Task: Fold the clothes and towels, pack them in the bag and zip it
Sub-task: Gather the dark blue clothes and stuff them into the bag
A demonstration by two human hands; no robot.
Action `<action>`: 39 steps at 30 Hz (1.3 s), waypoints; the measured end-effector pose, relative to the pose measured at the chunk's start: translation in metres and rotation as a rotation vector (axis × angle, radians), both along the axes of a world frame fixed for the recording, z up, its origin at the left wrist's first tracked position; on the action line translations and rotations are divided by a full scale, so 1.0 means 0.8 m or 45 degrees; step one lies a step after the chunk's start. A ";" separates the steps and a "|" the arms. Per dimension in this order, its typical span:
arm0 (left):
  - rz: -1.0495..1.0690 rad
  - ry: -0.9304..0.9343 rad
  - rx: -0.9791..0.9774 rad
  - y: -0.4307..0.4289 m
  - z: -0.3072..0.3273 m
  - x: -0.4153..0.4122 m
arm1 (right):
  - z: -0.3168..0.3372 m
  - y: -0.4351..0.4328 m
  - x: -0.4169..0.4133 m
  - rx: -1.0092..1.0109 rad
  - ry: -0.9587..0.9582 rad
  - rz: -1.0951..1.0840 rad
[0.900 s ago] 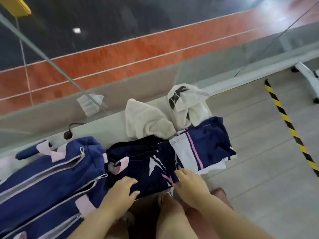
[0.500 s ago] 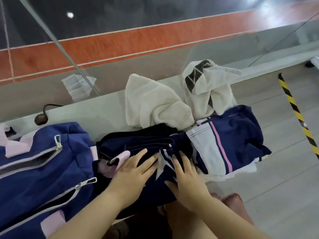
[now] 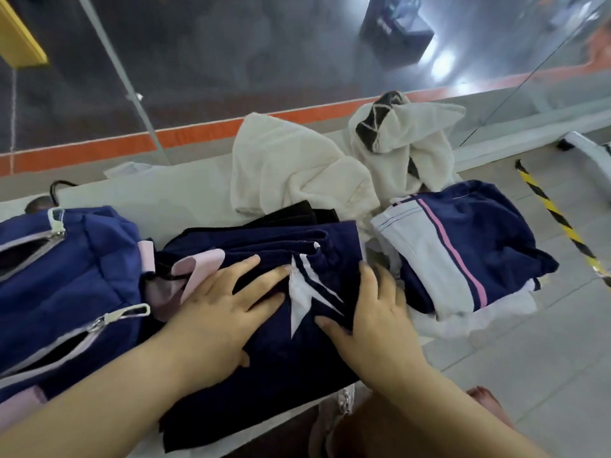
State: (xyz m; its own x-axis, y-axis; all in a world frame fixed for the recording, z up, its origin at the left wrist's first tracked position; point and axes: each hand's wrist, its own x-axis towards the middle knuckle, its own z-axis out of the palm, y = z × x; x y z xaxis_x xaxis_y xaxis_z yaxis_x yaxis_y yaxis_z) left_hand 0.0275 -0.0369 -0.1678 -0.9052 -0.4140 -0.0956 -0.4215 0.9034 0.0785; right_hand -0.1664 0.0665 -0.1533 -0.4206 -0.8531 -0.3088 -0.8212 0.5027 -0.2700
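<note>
Both hands lie flat on a folded navy-blue cloth garment with a white star-shaped stripe mark [image 3: 297,358], which sits at the near middle of the white tabletop [image 3: 148,200]. The left hand [image 3: 224,312] is open, its fingers straight and spread, and presses down on the garment's left half. The right hand [image 3: 373,312] is also open and palm down at the garment's right edge, fingers pointing away from the person and thumb stretched toward the white mark.

A pale pink fabric strap [image 3: 198,266] lies just beside the left hand, between it and the large blue fabric duffel bag with pale zips [image 3: 82,276]. The bag sits at the left of the tabletop, touching the garment, and both its zips gape a little over dark gaps.

A piece of black cloth [image 3: 297,213] shows from under the garment's far edge. Behind it lies a crumpled cream terry towel [image 3: 291,173], and to that towel's right a rumpled white towel with a dark patterned patch [image 3: 413,143]. Just beside the right hand rests a folded navy garment with a pale grey panel and a pink stripe [image 3: 479,239], on top of some white cloth.

To the right, yellow-and-black hazard tape [image 3: 562,223] crosses the grey tiled floor [image 3: 529,358]
</note>
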 end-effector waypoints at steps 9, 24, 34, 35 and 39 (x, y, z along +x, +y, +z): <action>0.256 -0.158 -0.112 0.002 0.022 -0.007 | -0.007 -0.015 0.015 0.028 -0.031 -0.090; 0.346 -0.285 0.039 0.010 0.044 -0.013 | 0.020 -0.015 0.014 -0.035 -0.088 0.023; 0.494 0.239 0.150 0.004 0.092 -0.027 | 0.099 -0.023 -0.032 -0.208 0.224 0.695; 0.428 0.266 0.092 -0.002 0.097 -0.034 | 0.104 -0.025 -0.034 -0.224 0.250 0.747; 0.227 0.218 0.048 -0.028 0.125 -0.067 | 0.118 -0.030 -0.040 -0.318 0.315 0.965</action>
State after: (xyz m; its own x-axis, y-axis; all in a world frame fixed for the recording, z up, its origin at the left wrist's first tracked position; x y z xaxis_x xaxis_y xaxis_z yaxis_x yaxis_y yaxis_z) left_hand -0.0262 -0.0597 -0.0677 -0.8225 -0.5677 0.0345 -0.5516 0.8111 0.1946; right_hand -0.1985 0.0425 -0.0588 0.2637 -0.9635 -0.0468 -0.9631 -0.2604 -0.0676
